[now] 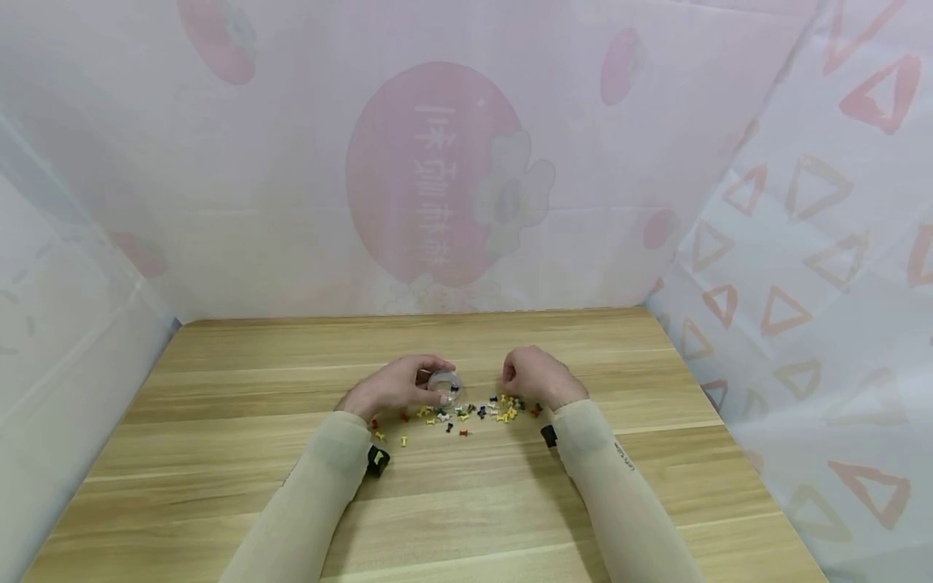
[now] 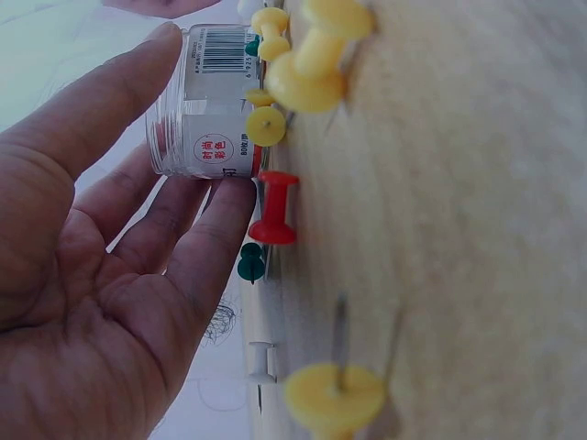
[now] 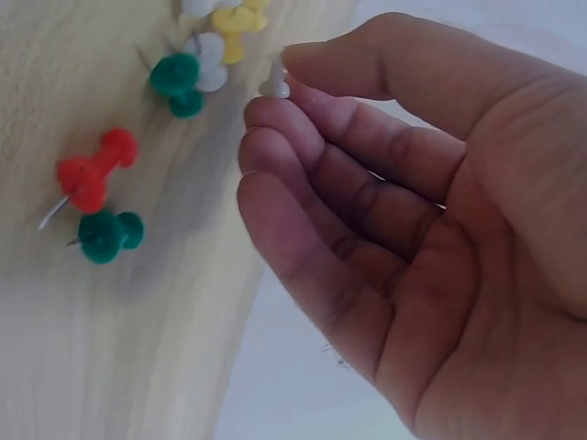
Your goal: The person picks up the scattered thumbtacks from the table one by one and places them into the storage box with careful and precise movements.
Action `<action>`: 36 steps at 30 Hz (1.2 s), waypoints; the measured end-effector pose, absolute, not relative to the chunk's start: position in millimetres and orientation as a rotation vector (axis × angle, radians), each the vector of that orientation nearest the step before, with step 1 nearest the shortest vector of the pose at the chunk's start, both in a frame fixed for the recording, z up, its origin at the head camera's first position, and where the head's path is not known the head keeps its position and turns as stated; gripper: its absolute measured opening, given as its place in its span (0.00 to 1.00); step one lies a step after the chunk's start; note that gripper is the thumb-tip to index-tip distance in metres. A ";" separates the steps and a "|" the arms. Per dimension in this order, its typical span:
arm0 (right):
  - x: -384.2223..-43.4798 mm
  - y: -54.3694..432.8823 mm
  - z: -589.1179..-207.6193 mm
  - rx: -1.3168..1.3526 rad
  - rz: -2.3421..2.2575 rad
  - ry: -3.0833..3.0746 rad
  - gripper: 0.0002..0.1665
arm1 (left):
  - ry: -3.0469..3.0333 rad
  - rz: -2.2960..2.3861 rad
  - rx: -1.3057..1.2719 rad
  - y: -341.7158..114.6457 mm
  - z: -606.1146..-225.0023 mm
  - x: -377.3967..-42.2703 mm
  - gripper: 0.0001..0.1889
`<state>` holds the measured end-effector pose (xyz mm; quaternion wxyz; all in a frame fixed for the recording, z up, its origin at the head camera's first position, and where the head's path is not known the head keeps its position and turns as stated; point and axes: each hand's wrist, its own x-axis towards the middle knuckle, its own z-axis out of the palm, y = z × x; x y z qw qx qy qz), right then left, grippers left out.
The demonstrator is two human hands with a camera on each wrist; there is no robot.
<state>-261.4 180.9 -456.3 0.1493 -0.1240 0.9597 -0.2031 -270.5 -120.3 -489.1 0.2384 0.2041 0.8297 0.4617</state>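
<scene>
A small clear jar (image 1: pixel 446 380) with a white barcode label (image 2: pixel 220 110) stands on the table. My left hand (image 1: pixel 397 383) holds it from the side, thumb on one side and fingers round the other. My right hand (image 1: pixel 541 377) is apart from the jar, to its right. Between its thumb and fingertips it pinches a white push pin (image 3: pixel 277 82). Loose push pins lie beneath and between the hands, among them a red push pin (image 2: pixel 275 207), a yellow push pin (image 2: pixel 335 396) and a green push pin (image 3: pixel 174 75). A dark pin (image 1: pixel 455 389) shows at the jar.
The wooden table (image 1: pixel 452 502) carries the scattered pins, several with bare points sticking up or sideways. A printed cloth (image 1: pixel 291 202) hangs behind the table's far edge, and more cloth (image 1: pixel 802 283) stands along the right side.
</scene>
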 end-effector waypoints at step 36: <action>-258.2 141.7 -451.9 -0.619 -0.948 2.645 0.06 | 2.364 1.225 0.578 -96.5 -485.7 -261.7 0.31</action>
